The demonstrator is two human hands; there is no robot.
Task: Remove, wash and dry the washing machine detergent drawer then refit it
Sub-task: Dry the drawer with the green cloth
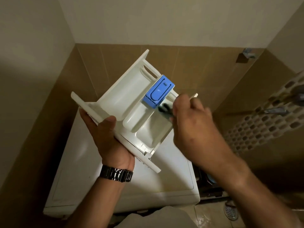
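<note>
Above the washing machine, the white detergent drawer is held tilted, clear of its top. At the drawer's front panel, the left hand grips it, thumb over the edge. Beside the drawer's blue insert, the right hand pinches a small dark object, blurred beyond identifying.

No text, brand, number or sign can be read. The blue insert in the detergent drawer bears only moulded outlines, too small and blurred to make out as lettering.
</note>
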